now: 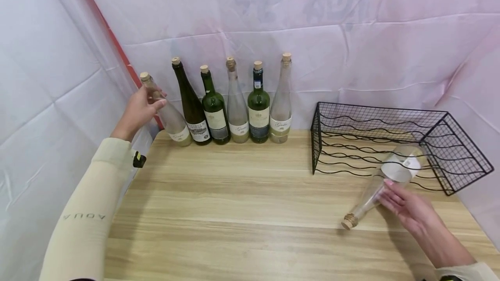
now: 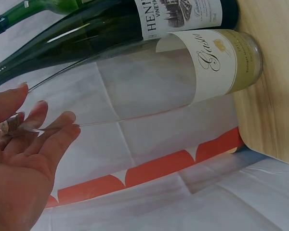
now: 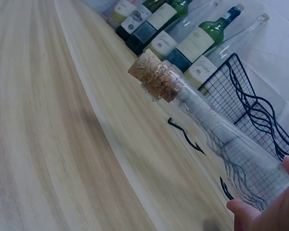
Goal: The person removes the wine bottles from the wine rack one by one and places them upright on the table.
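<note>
At the far left of the row, my left hand (image 1: 139, 108) has its thumb and fingers around the neck of a clear glass bottle (image 1: 172, 118). That bottle is corked, leans a little and stands on its base; its white and gold label (image 2: 214, 62) shows in the left wrist view. My right hand (image 1: 408, 207) grips the body of another clear bottle (image 1: 369, 196), thumb on one side and fingers underneath. This bottle lies tilted with its base inside the black wire rack (image 1: 394, 177). Its cork (image 3: 145, 66) points toward the front left, outside the rack.
Beside the left bottle stand a dark green bottle (image 1: 191, 103), two green bottles, one of them a labelled green bottle (image 1: 259, 107), and two clear bottles, all corked, along the white cloth wall (image 1: 273, 12). The wooden table (image 1: 234, 211) spreads in front of them.
</note>
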A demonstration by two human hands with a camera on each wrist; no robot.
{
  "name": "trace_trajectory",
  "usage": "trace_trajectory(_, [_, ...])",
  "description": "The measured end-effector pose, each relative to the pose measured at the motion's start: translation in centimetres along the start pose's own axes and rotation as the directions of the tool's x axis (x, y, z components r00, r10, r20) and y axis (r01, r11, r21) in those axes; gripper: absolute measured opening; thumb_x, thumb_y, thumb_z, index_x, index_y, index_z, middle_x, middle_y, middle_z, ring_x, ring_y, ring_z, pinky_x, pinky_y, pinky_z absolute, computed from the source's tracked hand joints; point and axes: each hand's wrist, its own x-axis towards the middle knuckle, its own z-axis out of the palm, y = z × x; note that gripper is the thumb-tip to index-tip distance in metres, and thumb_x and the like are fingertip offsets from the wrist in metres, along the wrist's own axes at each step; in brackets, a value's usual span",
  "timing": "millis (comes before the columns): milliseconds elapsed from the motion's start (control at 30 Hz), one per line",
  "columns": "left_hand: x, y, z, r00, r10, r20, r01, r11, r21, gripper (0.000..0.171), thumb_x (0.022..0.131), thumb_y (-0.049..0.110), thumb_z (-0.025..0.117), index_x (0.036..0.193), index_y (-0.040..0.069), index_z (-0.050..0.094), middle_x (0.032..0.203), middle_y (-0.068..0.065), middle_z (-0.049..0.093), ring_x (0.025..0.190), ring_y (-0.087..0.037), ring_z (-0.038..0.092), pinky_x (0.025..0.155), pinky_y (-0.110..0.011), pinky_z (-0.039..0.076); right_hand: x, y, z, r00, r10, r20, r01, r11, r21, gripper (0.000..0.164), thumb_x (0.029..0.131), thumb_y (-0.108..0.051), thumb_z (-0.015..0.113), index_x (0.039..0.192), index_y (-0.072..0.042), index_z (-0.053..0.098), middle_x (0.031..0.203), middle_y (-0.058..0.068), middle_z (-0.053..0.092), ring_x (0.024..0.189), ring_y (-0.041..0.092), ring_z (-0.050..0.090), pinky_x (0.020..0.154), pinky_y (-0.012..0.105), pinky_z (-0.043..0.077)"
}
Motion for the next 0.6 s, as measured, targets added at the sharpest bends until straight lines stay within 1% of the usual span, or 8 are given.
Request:
trace_trajectory(33, [0.1, -0.1, 0.0, 1.0, -0.006, -0.002, 0.006, 1.0, -0.001, 0.033, 0.095, 0.025, 0.059, 0.121, 0.009, 0.046, 0.118, -0.007, 0.056, 0.106, -0.023, 0.055, 0.069, -0.031, 0.054, 0.0, 0.1, 0.0, 1.0, 0.002, -0.001, -0.002, 1.0, 0.006, 0.015, 0.097, 0.003, 0.046, 0.095, -0.002, 0.061, 0.096, 0.02, 0.067, 0.095, 0.03, 0.064, 0.091, 0.039, 0.049])
trace_trajectory(167, [0.3, -0.2, -0.1, 0.999, -0.045, -0.002, 0.045, 0.999, -0.004, 0.038, 0.095, 0.029, 0.058, 0.125, 0.01, 0.044, 0.12, -0.008, 0.055, 0.11, -0.024, 0.053, 0.069, -0.033, 0.053, -0.1, 0.7, 0.3, 1.0, 0.017, -0.022, -0.017, 1.0, 0.01, 0.014, 0.097, 0.002, 0.047, 0.094, -0.003, 0.06, 0.096, 0.02, 0.066, 0.095, 0.03, 0.064, 0.093, 0.039, 0.048])
trace_trajectory(267, [0.4, -0.4, -0.1, 0.998, -0.061, 0.002, 0.061, 0.998, -0.009, 0.039, 0.095, 0.029, 0.058, 0.126, 0.01, 0.044, 0.121, -0.008, 0.054, 0.111, -0.024, 0.053, 0.068, -0.035, 0.053, -0.3, 0.9, 0.6, 0.999, 0.03, -0.037, -0.029, 1.0, 0.012, 0.014, 0.097, 0.002, 0.047, 0.094, -0.004, 0.06, 0.097, 0.019, 0.066, 0.096, 0.029, 0.063, 0.094, 0.039, 0.048])
trace_trajectory(467, [0.7, -0.4, -0.1, 0.997, -0.078, 0.02, 0.079, 0.997, -0.015, 0.043, 0.095, 0.031, 0.058, 0.129, 0.009, 0.043, 0.121, -0.009, 0.053, 0.112, -0.023, 0.052, 0.072, -0.043, 0.054, -0.6, 1.3, 1.2, 0.996, 0.042, -0.074, -0.04, 0.999, 0.034, 0.011, 0.096, 0.0, 0.049, 0.094, -0.003, 0.059, 0.096, 0.018, 0.066, 0.096, 0.028, 0.063, 0.096, 0.038, 0.046])
trace_trajectory(600, [1.0, -0.3, 0.0, 0.994, -0.102, 0.031, 0.102, 0.994, -0.026, 0.045, 0.095, 0.032, 0.057, 0.131, 0.009, 0.042, 0.124, -0.009, 0.053, 0.114, -0.022, 0.051, 0.074, -0.043, 0.052, -0.9, 1.5, 1.4, 0.995, 0.048, -0.083, -0.045, 0.998, 0.032, 0.01, 0.096, 0.0, 0.049, 0.095, -0.004, 0.058, 0.096, 0.017, 0.066, 0.097, 0.028, 0.063, 0.096, 0.038, 0.046])
